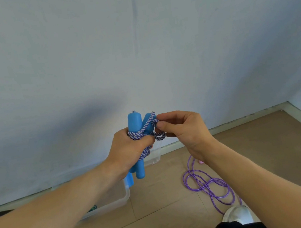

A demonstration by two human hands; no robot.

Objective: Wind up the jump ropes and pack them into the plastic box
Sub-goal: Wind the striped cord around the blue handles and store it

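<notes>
Blue handles (135,123) stand near upright, long axis vertical, clamped with the wound cord in my left hand (129,151) above the plastic box (122,197). My right hand (182,128) pinches the striped rope (151,122); I'd tuck that end under snugly.

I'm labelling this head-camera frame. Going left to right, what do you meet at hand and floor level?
Clear plastic box → left hand gripping the blue handles → right hand pinching the braided rope → purple rope loose on the floor → white shoe.
</notes>
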